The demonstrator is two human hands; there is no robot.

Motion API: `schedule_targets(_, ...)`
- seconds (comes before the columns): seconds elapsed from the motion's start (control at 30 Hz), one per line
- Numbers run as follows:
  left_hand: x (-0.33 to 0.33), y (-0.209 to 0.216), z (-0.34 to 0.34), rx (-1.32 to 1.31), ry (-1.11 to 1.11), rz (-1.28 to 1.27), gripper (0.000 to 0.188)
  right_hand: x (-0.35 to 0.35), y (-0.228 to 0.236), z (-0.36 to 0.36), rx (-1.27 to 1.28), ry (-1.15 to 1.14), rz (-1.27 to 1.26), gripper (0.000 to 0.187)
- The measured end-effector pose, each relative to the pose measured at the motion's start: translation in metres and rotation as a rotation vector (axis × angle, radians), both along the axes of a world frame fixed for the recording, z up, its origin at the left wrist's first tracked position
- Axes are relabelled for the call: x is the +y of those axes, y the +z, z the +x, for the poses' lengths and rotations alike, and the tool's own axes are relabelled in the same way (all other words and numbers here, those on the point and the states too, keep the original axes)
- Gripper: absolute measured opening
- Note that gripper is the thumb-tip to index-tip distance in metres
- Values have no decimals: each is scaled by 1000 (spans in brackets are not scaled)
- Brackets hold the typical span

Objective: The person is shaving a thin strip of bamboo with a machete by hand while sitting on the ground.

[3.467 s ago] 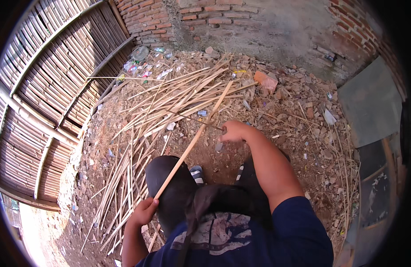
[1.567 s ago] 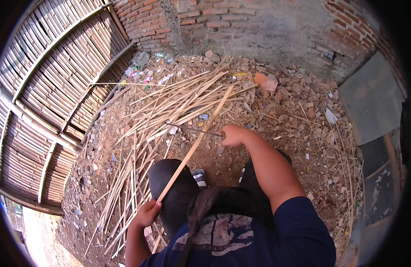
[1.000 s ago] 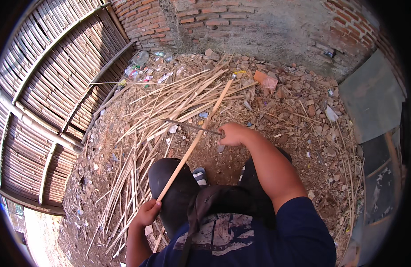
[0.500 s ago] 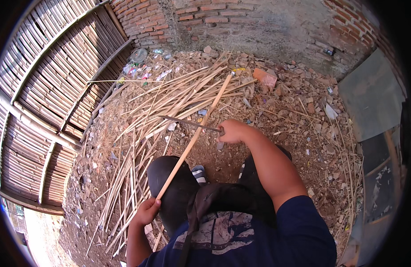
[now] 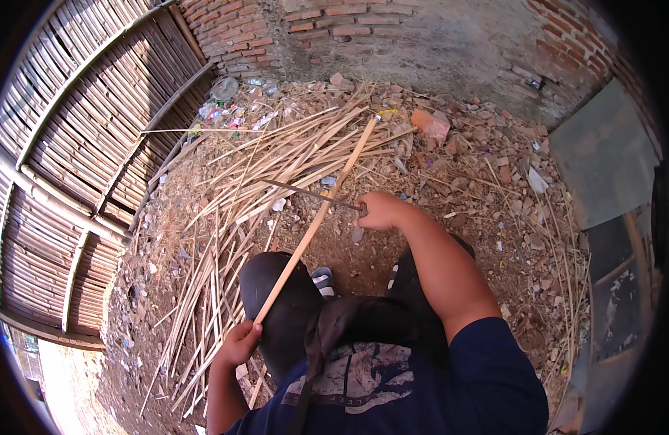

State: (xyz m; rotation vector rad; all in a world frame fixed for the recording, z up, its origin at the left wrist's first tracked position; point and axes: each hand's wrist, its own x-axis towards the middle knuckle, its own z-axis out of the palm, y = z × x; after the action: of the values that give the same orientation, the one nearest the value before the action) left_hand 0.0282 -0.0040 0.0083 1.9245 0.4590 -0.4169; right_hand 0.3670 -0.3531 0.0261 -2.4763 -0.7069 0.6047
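Observation:
A long, pale bamboo strip (image 5: 297, 255) slants from low left up past my left knee, its far end over the pile of strips. My left hand (image 5: 238, 343) is closed around its near end, thumb on top. My right hand (image 5: 381, 212) makes a fist on a long, narrow, dark-bladed knife (image 5: 294, 189), whose handle is hidden in the palm. The blade points left and crosses the bamboo strip beyond my knees, seemingly touching it.
Many loose bamboo strips (image 5: 291, 164) lie heaped ahead and to the left on rubble-strewn ground. A bamboo-slat wall (image 5: 81, 130) stands left, a brick wall (image 5: 363, 43) behind, grey panels (image 5: 606, 156) right. A broken brick (image 5: 430, 125) lies near the back.
The knife has shifted slightly away from me, its tip now farther off and a little more to the left. My left hand and the bamboo strip have hardly moved.

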Motion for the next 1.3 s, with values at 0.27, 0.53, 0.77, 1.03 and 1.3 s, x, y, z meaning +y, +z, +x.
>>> schedule_targets(0.27,-7,9,3,-33,-13,43,40,-3,-10,10,-18,41,-57,63)
schedule_targets(0.53,-5,4,0,-14,23,-14,40,-2,0,4,44,9,14,59)
schedule_targets(0.77,-9,11,3,-3,22,20,40,-8,-14,16,-13,22,-10,58)
schedule_targets(1.03,-7,3,-2,-57,0,73,40,3,13,-7,-47,21,47,48)
schedule_targets(1.3,0,-5,-1,-39,7,-36,38,-29,9,23,45,-300,140,38)
